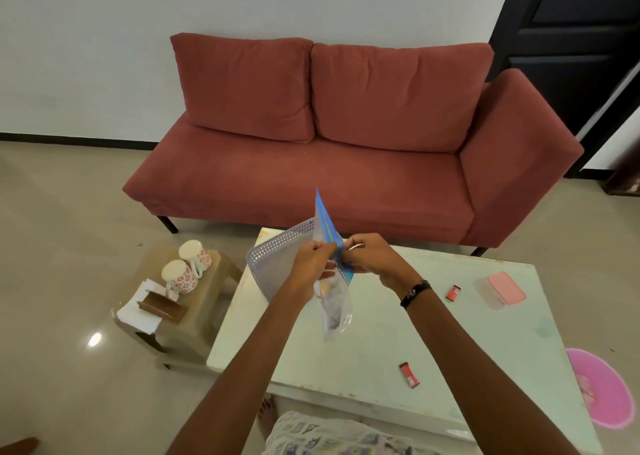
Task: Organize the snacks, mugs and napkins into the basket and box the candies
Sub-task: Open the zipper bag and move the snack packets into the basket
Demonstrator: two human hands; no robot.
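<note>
Both hands hold a clear zip bag (335,302) with a blue top strip, upright above the pale table (363,350). My left hand (313,264) and my right hand (372,257) pinch the bag's top edge from either side. Something light lies inside the bag. Behind the bag, a grey perforated basket (277,257) stands on the table's far left corner. Two red candies lie on the table, one (409,375) near the front, one (454,292) at the right. A box with a pink lid (506,289) sits at the far right.
A low stool (207,302) left of the table carries two white mugs with red flowers (188,269), white napkins (138,310) and a brown holder (162,307). A red sofa (346,149) stands behind. A pink round thing (602,388) lies on the floor at the right.
</note>
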